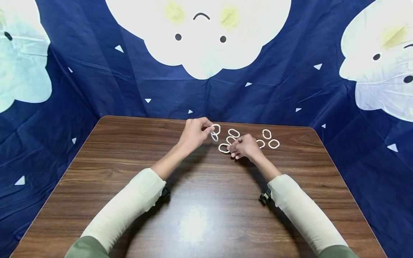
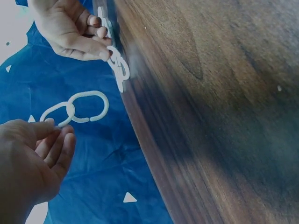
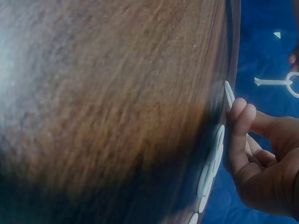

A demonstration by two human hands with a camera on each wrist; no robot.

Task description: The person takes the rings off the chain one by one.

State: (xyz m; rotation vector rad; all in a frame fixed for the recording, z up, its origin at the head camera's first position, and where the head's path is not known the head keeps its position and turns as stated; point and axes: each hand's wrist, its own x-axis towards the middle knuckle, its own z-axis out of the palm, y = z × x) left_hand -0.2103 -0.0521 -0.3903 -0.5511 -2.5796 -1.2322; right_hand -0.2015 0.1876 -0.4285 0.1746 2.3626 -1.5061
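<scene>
My left hand (image 1: 194, 134) pinches a white oval chain link (image 2: 57, 112) between thumb and fingers, above the table. A second white link (image 2: 88, 95) is hooked through it; a small gap shows in that link's side. To the right, my right hand (image 1: 246, 147) is low over the table, thumb and fingertips gripping the edge of another white link (image 1: 224, 148). In the right wrist view that link (image 3: 228, 93) is seen nearly edge-on at the fingertips. My right hand partly hides the neighbouring links.
Close to the right hand lie loose white links (image 1: 233, 133), with several more (image 1: 274, 144) farther right. They are near the back edge of the brown wooden table (image 1: 206, 200). A dark blue cloth (image 1: 167, 96) with white clouds hangs behind and at both sides.
</scene>
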